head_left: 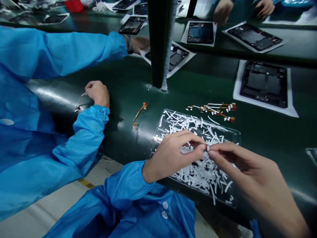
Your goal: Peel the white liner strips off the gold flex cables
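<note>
My left hand [170, 153] and my right hand [247, 167] meet fingertip to fingertip above a clear plastic tray [236, 132]. Between the pinched fingers shows a bit of a small flex cable [207, 148], brownish with a white end; the fingers hide most of it. Many white paper-like strips [198, 172] fill the tray under both hands. Just behind the tray lies a bunch of orange flex cables [215, 109] with white pieces on them. A single orange flex cable [139, 115] rests on the green table to the left of the tray.
At left, a co-worker's blue sleeve [91, 122] reaches in, the hand [99, 92] pinching a thin cable. A dark post [159, 43] rises from the table [119, 89]. Tablet-like dark frames [266, 82] lie on white sheets behind. Another person's hands [223, 10] are at the top.
</note>
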Available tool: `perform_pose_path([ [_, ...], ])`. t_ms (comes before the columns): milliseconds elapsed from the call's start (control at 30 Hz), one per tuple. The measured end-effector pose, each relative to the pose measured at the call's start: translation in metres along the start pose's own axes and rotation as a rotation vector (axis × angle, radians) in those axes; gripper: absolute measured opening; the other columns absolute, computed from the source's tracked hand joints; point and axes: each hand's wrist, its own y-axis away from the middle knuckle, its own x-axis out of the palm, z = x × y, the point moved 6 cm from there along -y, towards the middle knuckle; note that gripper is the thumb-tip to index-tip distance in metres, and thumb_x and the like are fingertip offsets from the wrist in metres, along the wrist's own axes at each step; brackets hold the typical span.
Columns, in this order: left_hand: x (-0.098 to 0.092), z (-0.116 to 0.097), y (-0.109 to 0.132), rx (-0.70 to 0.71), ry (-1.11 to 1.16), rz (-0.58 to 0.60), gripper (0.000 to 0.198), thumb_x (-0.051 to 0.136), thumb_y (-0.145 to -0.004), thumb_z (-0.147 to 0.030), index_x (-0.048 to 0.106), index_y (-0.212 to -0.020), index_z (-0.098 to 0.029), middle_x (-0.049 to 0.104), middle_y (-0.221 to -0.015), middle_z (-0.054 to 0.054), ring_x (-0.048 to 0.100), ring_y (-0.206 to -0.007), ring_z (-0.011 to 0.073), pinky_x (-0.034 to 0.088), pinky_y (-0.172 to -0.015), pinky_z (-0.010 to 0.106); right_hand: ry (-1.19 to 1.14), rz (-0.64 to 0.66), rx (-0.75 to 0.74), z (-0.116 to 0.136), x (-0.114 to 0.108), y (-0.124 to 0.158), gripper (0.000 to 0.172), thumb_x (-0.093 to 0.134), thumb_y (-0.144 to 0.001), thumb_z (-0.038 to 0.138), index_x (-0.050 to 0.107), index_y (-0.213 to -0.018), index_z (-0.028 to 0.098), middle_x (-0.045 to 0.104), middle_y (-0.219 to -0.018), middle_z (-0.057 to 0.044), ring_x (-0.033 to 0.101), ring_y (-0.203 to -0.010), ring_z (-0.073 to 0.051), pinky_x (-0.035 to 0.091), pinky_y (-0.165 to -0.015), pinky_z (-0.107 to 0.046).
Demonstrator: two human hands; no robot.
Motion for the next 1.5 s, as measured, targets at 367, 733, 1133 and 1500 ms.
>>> perform_pose_path([
  [367,0.006,-0.019,0.013,0.396,-0.575,-0.244,0.011,0.068,-0.094,-0.023,0.069,-0.104,-0.019,0.072,-0.093,0.001,0.067,-0.082,0.0119,0.059,-0.073,0.026,-0.072,-0.006,0.023,-0.011,-0.001,-0.002,0.03,0.072,-0.086,0.053,0.079,-0.103,0.029,0.071,-0.072,0.0,0.065,-0.064,-0.015,0.051,-0.054,-0.022],
  [733,0.009,-0.013,0.007,0.302,-0.617,-0.188,0.008,0.059,-0.094,-0.017,0.066,-0.09,-0.016,0.067,-0.087,0.003,0.065,-0.082,0.0135,0.056,-0.072,0.026,0.072,-0.025,-0.018,-0.013,-0.006,0.003,0.031,0.068,-0.087,0.057,0.076,-0.095,0.029,0.075,-0.089,0.0,0.067,-0.073,-0.017,0.051,-0.059,-0.024],
  [1133,-0.01,0.004,-0.008,-0.049,-0.005,-0.028,0.008,0.067,-0.093,-0.02,0.075,-0.091,-0.018,0.073,-0.088,0.002,0.065,-0.081,0.011,0.05,-0.062,0.021,0.085,0.019,-0.031,-0.005,-0.004,0.003,0.032,0.07,-0.085,0.06,0.077,-0.091,0.03,0.075,-0.084,0.0,0.067,-0.071,-0.018,0.051,-0.063,-0.027],
  [1500,-0.007,-0.017,0.008,0.231,-0.408,-0.212,0.012,0.064,-0.096,-0.02,0.073,-0.103,-0.019,0.07,-0.097,0.003,0.067,-0.09,0.0112,0.059,-0.08,0.025,0.095,0.071,-0.053,-0.009,-0.003,0.004,0.03,0.067,-0.089,0.057,0.076,-0.092,0.029,0.075,-0.092,-0.002,0.069,-0.082,-0.021,0.054,-0.068,-0.029],
])
